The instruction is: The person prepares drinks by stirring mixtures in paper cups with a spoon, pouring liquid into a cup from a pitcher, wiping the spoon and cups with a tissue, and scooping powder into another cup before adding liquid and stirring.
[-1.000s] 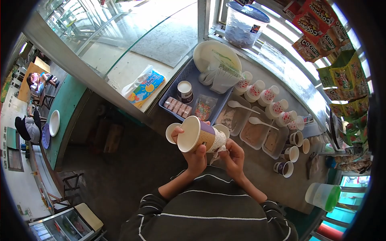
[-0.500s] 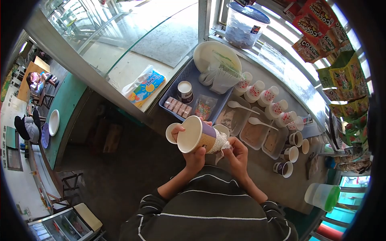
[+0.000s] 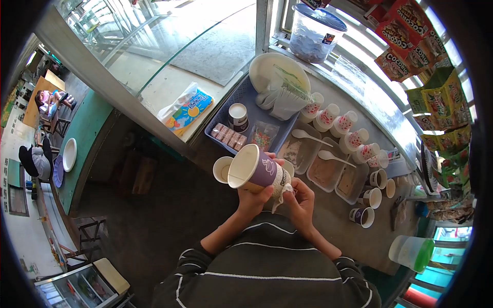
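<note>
My left hand [image 3: 250,203] is closed around a paper cup [image 3: 263,167] with a purple and brown print, tilted so that its white inside faces left. A crumpled white tissue [image 3: 281,191] lies against the cup's lower end. My right hand [image 3: 303,199] pinches that tissue between thumb and fingers. Behind the held cup, another paper cup [image 3: 222,169] shows at the left, its lower part hidden. Beyond my hands is a blue basket [image 3: 211,126] holding a labelled cup [image 3: 238,117], pink wrapped blocks [image 3: 228,136] and a bag of coloured bits [image 3: 264,134].
Plastic tubs of powder [image 3: 324,172] with white spoons stand at the right. Several stacks of printed cups [image 3: 354,138] line the ledge behind them. Paper cups [image 3: 362,216] lie nearer me, beside a green-lidded container [image 3: 411,251]. A wipes pack [image 3: 191,108] rests by the glass.
The held cup has turned in my left hand, bringing its purple side with a cup drawing into view. My left fingers have left its rim. My right hand has shifted slightly with the tissue.
</note>
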